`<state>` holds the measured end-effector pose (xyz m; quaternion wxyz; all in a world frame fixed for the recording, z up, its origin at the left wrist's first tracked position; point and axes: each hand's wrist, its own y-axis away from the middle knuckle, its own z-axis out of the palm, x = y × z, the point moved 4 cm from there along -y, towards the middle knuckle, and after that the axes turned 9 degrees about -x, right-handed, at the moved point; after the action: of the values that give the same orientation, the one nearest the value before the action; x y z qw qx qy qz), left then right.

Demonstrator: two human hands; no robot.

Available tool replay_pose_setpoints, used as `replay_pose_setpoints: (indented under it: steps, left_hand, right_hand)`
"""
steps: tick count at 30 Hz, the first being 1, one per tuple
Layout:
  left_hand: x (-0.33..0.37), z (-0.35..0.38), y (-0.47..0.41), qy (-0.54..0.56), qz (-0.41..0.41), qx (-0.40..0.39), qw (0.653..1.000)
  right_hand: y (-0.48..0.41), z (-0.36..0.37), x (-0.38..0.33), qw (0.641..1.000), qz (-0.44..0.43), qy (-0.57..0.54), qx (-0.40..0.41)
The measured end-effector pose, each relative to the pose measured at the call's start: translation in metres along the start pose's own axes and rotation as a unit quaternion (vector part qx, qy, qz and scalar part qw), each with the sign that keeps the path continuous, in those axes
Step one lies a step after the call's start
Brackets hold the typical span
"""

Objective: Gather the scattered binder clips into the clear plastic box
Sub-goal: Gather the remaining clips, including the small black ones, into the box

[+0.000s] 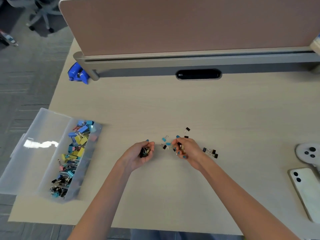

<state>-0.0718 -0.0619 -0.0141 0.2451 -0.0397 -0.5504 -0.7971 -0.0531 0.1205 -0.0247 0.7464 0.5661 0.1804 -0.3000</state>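
A few small black and blue binder clips point(166, 143) lie scattered on the pale wooden desk point(173, 104), well right of the clear plastic box point(72, 158) already holding many coloured clips. Right of the box, the left hand point(141, 155) cups black clips; the right hand point(186, 149) pinches more.

**Around the desk**

A pale wooden desk point(173, 104) carries a brown divider panel point(181, 25) along its far edge. A blue stapler point(78, 75) sits at the far left by the panel's base. At the near right lie a white phone point(306, 191) and a grey controller point(308, 153). An office chair point(41, 18) stands far left.
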Motion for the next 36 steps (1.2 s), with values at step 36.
replay_pose_setpoints:
  steps: [36]
  left_hand:
    - [0.091, -0.302, 0.149, -0.239, -0.045, -0.039, 0.969]
  right_hand:
    - [0.009, 0.322, 0.083, 0.983, 0.074, -0.149, -0.081]
